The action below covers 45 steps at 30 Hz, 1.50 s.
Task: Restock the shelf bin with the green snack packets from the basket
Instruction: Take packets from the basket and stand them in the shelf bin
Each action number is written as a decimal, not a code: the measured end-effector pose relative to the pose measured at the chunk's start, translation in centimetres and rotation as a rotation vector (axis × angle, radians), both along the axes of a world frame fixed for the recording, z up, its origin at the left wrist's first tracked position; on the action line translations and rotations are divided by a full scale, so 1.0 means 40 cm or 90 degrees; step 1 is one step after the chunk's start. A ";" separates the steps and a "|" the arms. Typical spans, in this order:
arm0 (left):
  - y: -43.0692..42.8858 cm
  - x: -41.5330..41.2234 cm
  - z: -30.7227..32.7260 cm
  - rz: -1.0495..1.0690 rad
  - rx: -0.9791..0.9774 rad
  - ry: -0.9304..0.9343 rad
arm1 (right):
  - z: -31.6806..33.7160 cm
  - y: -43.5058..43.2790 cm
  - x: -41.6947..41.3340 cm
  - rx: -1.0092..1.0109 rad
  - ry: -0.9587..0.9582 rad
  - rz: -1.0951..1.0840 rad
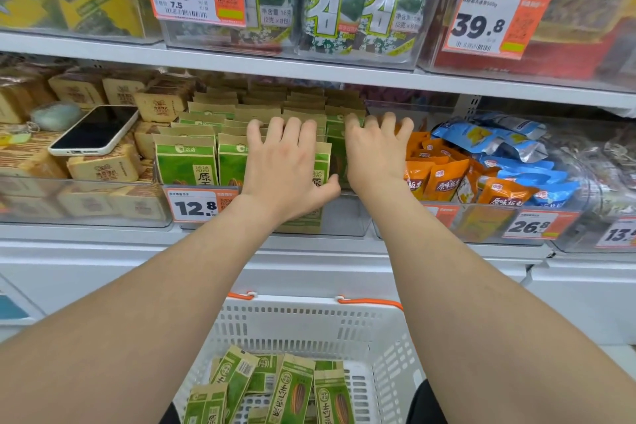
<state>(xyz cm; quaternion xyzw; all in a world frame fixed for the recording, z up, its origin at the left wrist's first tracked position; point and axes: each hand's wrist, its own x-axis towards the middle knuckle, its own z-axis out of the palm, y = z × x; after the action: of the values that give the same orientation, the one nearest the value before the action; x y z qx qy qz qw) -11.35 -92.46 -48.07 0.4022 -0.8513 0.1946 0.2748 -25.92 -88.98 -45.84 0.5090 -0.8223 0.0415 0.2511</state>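
Note:
Green-and-tan snack packets (186, 162) stand in rows in a clear shelf bin (347, 217) with a 12.8 price tag (192, 206). My left hand (285, 165) lies over the front middle packets, fingers hooked over their tops and thumb across the front of one. My right hand (375, 155) sits just to its right, fingers curled over the tops of the right-hand row; its thumb is hidden. Below, a white basket (309, 320) with orange handles holds several more green packets (292, 389) lying loose.
A phone (94, 131) lies on tan boxes in the bin to the left. Orange packets (444, 179) and blue packets (499, 141) fill the bin to the right. The shelf board above (309, 69) hangs close over the packets.

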 end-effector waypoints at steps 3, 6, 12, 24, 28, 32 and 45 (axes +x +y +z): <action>-0.001 0.002 0.002 0.000 0.003 0.003 | -0.007 -0.003 -0.003 -0.084 0.023 -0.013; -0.002 0.004 0.001 -0.009 0.003 0.005 | -0.013 -0.002 0.001 -0.109 0.067 0.002; -0.003 0.004 0.003 -0.011 0.016 -0.007 | -0.002 0.011 0.006 0.017 0.091 0.081; 0.011 0.023 0.013 -0.060 0.062 -0.018 | 0.022 0.012 0.011 0.212 0.066 0.112; 0.035 0.040 0.011 -0.056 0.088 -0.030 | 0.019 -0.005 0.002 0.200 0.085 0.079; 0.034 0.057 0.004 -0.067 0.090 -0.057 | 0.008 -0.038 -0.003 0.182 0.119 0.030; 0.017 0.064 -0.004 -0.078 0.074 -0.075 | -0.011 -0.069 -0.003 -0.010 0.125 0.033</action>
<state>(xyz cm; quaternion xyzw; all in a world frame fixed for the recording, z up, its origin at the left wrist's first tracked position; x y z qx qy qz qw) -8.80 -91.79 -48.21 0.3527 -0.8989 0.1509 0.2116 -26.06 -91.75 -46.28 0.5295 -0.7800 0.0044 0.3334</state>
